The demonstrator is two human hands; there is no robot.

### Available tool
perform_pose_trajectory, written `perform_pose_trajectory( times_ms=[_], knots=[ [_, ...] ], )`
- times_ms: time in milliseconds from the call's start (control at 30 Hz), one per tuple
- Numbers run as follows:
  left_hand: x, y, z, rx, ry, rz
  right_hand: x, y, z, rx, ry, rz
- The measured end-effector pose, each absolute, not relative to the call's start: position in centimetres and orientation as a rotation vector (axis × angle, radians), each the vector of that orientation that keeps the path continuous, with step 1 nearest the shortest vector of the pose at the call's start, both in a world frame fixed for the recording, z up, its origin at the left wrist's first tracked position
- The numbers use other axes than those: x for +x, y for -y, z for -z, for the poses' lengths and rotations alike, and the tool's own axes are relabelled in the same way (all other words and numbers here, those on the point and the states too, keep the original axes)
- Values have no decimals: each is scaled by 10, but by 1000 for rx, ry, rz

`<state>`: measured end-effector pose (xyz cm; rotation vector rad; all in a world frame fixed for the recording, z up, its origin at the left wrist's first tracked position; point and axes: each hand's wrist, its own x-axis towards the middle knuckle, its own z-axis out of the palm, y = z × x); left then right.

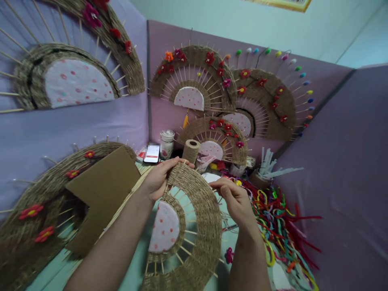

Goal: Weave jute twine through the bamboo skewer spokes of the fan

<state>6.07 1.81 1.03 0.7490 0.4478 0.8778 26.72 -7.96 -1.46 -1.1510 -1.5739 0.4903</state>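
Observation:
A half-round fan woven from brown twine over thin wooden sticks (209,214) is held up in front of me, turned on its side. Its inner half-disc is pale pink cloth with red dots (165,228). My left hand (159,178) is closed on the fan's upper end, thumb and fingers around the woven band. At the outer edge, my right hand (236,198) is closed in a pinch beside a stick tip. What lies between those fingertips is too small to make out. A magenta flower (229,255) lies on the table below my right wrist.
Colourful pipe cleaners (281,226) are heaped at the right. Behind the fan stand a twine spool (191,150), a lidded jar (167,143) and a phone (151,153). Cut cardboard (106,190) leans at left over another fan. Finished fans (194,56) hang on the partitions.

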Motion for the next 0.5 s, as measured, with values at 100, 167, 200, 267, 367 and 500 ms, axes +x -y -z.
perform_pose_trajectory(
  times_ms=[100,167,200,267,367,500],
  knots=[
    [58,-22,-10,718,-450,-903,268,78,17,-1171,1542,-500],
    [57,-25,-9,711,-455,-918,268,78,17,-1186,1525,-494],
    [57,-26,-8,711,-463,-926,268,78,17,-1200,1521,-481],
    [57,-27,-7,720,-482,-946,266,79,15,-1229,1527,-438],
    [58,-28,-6,729,-513,-984,262,81,10,-1266,1591,-346],
    [58,-29,-6,694,-558,-1070,257,87,3,-1335,1652,-178]
  ],
)
